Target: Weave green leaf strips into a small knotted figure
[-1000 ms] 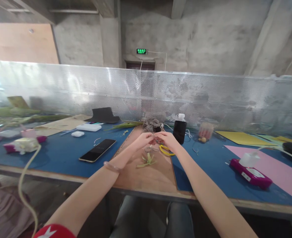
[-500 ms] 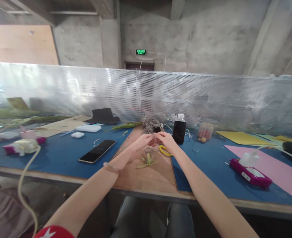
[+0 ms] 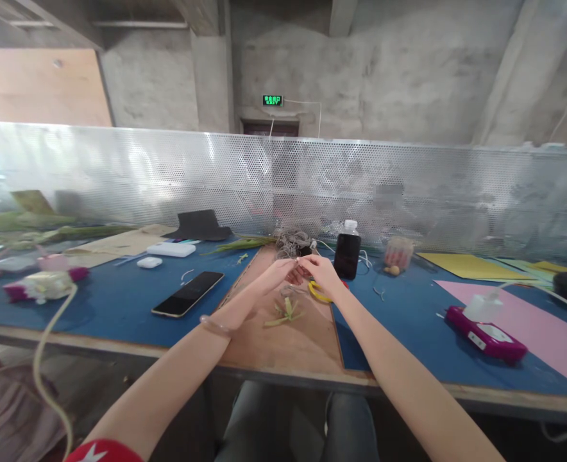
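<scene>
Fingers point(image 3: 287, 265) of left hand point(image 3: 274, 274) and right hand point(image 3: 326, 273) pinch a small reddish piece point(image 3: 297, 276) together, above the brown wooden board point(image 3: 288, 350) on the blue desk point(image 3: 120, 308) — hands hardly moved since a second ago; grip unchanged, same fiddly handling.

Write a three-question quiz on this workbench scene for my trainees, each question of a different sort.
1. True or false: the phone lies to the left of the left hand.
2. What stands just beyond and to the right of the right hand? A) a dark bottle B) a kettle C) a lamp
3. Fill in: the green scraps lie on the ___ board.
Key: 1 true; 2 A; 3 wooden.
</scene>
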`<state>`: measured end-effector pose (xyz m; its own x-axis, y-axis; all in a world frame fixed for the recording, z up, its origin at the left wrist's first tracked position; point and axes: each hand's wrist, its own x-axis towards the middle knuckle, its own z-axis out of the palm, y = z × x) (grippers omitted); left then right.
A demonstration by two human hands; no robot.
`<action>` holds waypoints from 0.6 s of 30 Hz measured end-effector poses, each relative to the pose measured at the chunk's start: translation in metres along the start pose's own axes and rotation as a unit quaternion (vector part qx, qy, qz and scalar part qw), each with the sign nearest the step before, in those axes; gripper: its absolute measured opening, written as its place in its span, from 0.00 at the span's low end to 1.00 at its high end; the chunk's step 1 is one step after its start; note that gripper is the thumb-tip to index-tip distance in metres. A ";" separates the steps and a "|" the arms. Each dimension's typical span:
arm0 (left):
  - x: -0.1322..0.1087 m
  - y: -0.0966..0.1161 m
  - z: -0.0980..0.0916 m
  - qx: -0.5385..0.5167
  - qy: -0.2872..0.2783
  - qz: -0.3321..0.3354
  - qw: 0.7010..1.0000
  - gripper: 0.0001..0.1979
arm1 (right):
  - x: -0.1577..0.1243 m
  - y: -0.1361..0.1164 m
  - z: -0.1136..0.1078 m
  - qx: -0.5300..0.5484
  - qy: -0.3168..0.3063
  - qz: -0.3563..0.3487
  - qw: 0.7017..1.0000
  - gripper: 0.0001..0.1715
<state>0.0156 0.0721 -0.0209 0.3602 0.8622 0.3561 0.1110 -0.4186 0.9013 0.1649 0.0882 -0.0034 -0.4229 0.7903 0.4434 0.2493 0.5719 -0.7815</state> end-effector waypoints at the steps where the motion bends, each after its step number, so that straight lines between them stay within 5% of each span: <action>1: -0.001 0.001 0.000 0.004 0.001 0.000 1.000 0.13 | 0.000 0.000 0.000 -0.009 0.001 -0.005 1.000 0.14; 13: -0.006 0.012 0.004 0.096 0.037 0.009 0.995 0.12 | 0.000 -0.002 -0.003 -0.140 0.030 -0.050 0.989 0.13; 18: -0.003 0.009 0.000 0.163 0.092 0.020 0.982 0.12 | 0.000 0.001 -0.003 -0.183 0.034 -0.065 0.980 0.13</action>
<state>0.0159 0.0652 -0.0136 0.1995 0.8678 0.4551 0.4020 -0.4961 0.7696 0.1676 0.0894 -0.0026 -0.4165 0.7112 0.5663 0.4978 0.6997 -0.5125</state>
